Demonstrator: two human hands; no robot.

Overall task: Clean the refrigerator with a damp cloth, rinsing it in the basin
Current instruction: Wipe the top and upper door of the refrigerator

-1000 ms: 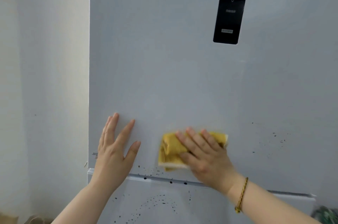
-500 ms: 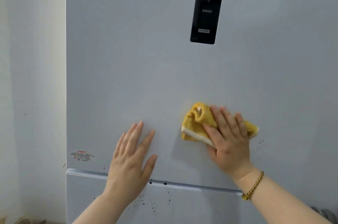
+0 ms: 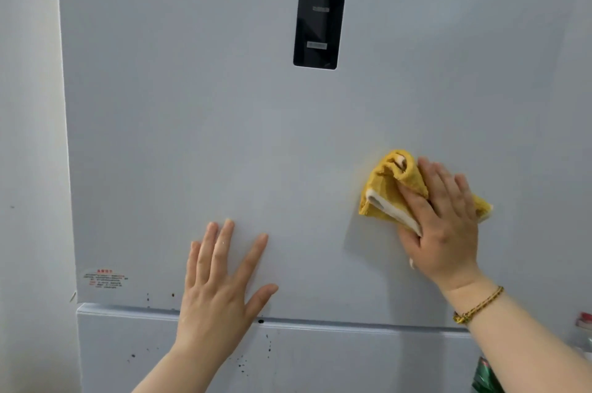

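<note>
Well, the cloth, yellow with a white edge, is bunched against the upper front of the fridge, right of middle and below the black panel. The right hand lies flat over the cloth's right part, fingers straight and close together, thumb across the fold. Its grip is a flat press, not a pinch. A beaded bracelet circles that wrist.

Lower and to the left, well apart from the cloth, the left hand rests flat on the same surface. Its grip is spread, with the fingers fanned upward and the heel of the palm over the seam above the lower door.

Dark specks dot the seam and the lower door. A few sit just above the seam, near a small label with red print at the lower left corner. A pale wall runs along the fridge's left side. At the bottom right corner a green packet and something red-topped peek in; I cannot tell what they are.
</note>
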